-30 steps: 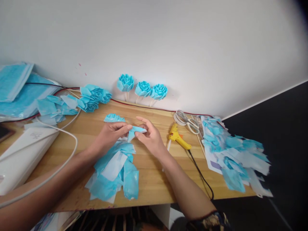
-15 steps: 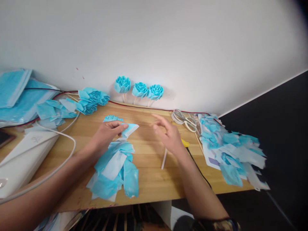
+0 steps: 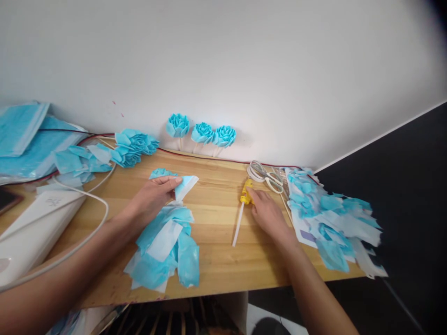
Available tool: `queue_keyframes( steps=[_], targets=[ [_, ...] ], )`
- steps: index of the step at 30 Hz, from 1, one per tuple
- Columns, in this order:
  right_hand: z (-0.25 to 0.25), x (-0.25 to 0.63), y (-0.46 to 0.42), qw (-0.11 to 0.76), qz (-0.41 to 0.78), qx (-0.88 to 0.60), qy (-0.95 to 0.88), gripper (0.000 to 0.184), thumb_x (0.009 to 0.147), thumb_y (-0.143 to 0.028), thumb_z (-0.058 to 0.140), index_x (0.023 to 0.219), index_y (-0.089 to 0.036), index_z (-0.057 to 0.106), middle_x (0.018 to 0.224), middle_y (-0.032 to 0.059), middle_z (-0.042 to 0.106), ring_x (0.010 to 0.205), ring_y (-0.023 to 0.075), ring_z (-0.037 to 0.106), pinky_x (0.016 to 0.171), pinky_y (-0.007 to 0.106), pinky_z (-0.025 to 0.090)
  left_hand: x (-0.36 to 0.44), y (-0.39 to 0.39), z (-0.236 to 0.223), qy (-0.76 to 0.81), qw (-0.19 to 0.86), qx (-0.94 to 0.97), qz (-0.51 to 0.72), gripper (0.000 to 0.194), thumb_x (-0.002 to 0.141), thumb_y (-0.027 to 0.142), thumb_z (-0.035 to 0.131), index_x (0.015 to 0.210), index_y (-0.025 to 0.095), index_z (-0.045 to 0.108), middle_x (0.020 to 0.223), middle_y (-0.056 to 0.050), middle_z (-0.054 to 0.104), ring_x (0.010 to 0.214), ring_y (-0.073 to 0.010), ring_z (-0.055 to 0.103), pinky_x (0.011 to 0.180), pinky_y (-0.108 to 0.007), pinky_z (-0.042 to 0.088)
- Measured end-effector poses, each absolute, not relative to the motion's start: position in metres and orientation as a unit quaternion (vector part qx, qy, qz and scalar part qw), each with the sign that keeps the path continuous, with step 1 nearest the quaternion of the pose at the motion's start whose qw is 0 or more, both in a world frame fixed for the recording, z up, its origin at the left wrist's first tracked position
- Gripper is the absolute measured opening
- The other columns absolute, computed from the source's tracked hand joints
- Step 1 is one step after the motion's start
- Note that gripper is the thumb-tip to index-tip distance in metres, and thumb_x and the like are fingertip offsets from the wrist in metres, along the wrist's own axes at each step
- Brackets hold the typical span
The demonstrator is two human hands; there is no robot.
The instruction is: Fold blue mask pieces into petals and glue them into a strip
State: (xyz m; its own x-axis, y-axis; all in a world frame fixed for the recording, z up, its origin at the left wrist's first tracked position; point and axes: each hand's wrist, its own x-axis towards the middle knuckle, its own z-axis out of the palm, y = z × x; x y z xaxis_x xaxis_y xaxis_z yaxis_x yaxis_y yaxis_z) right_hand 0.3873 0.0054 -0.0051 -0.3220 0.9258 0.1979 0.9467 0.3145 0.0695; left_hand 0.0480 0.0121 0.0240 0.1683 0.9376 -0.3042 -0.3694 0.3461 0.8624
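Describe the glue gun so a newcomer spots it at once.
On the wooden table, look right of the central pile of blue and white pieces, to where the right hand is. Partly covered by that hand, nearer the table's front edge than the scissors, lies the glue gun. Its bright yellow body, with a white stick jutting out, sets it apart from its neighbours.

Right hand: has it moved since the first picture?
Yes: judged against the standing flowers, the right hand has moved rightward, from below them in view to the glue gun.
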Motion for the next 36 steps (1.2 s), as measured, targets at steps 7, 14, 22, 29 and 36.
queue_keyframes(
  steps=[7, 14, 22, 29, 36],
  targets=[
    [0.023, 0.358, 0.003, 0.318, 0.124, -0.657, -0.673, 0.046, 0.082, -0.029, 0.058, 0.127, -0.021, 0.059, 0.105, 0.0098, 0.071, 0.08, 0.0226, 0.066, 0.068, 0.036, 0.054, 0.047, 0.014, 0.025, 0.4, 0.725, 0.28, 0.486, 0.019, 0.068, 0.03, 0.082, 0.071, 0.016, 0.071, 0.071, -0.002, 0.07, 0.061, -0.0128, 0.061, 0.056, -0.022, 0.049],
    [0.037, 0.302, -0.022, 0.413, 0.466, -0.55, -0.556, 0.039, 0.089, -0.051, 0.053, 0.109, -0.02, 0.066, 0.084, 0.0039, 0.069, 0.057, 0.0119, 0.057, 0.042, 0.021, 0.035, 0.047, 0.015, 0.024, 0.393, 0.745, 0.264, 0.47, 0.016, 0.07, 0.028, 0.081, 0.077, 0.016, 0.073, 0.073, -0.004, 0.073, 0.065, -0.0165, 0.066, 0.06, -0.026, 0.053],
    [0.029, 0.272, -0.019, 0.392, 0.526, -0.502, -0.563, 0.036, 0.089, -0.049, 0.055, 0.106, -0.019, 0.066, 0.073, 0.0001, 0.064, 0.052, 0.0095, 0.048, 0.044, 0.022, 0.032, 0.05, 0.013, 0.026, 0.38, 0.754, 0.275, 0.46, 0.019, 0.07, 0.03, 0.082, 0.077, 0.014, 0.074, 0.073, -0.005, 0.074, 0.064, -0.0176, 0.067, 0.062, -0.029, 0.055],
    [0.029, 0.269, -0.018, 0.387, 0.522, -0.501, -0.571, 0.033, 0.089, -0.046, 0.053, 0.101, -0.018, 0.068, 0.069, -0.001, 0.061, 0.051, 0.009, 0.046, 0.044, 0.021, 0.033, 0.05, 0.011, 0.027, 0.372, 0.768, 0.261, 0.452, 0.02, 0.069, 0.03, 0.084, 0.074, 0.014, 0.072, 0.072, -0.006, 0.074, 0.062, -0.0172, 0.066, 0.059, -0.027, 0.054],
    [0.027, 0.27, -0.017, 0.398, 0.518, -0.511, -0.559, 0.036, 0.088, -0.045, 0.056, 0.108, -0.017, 0.067, 0.064, -0.0025, 0.058, 0.05, 0.0087, 0.044, 0.045, 0.022, 0.035, 0.05, 0.012, 0.023, 0.368, 0.771, 0.271, 0.444, 0.024, 0.066, 0.03, 0.087, 0.074, 0.011, 0.074, 0.072, -0.006, 0.074, 0.062, -0.0148, 0.065, 0.058, -0.023, 0.052]
  ],
)
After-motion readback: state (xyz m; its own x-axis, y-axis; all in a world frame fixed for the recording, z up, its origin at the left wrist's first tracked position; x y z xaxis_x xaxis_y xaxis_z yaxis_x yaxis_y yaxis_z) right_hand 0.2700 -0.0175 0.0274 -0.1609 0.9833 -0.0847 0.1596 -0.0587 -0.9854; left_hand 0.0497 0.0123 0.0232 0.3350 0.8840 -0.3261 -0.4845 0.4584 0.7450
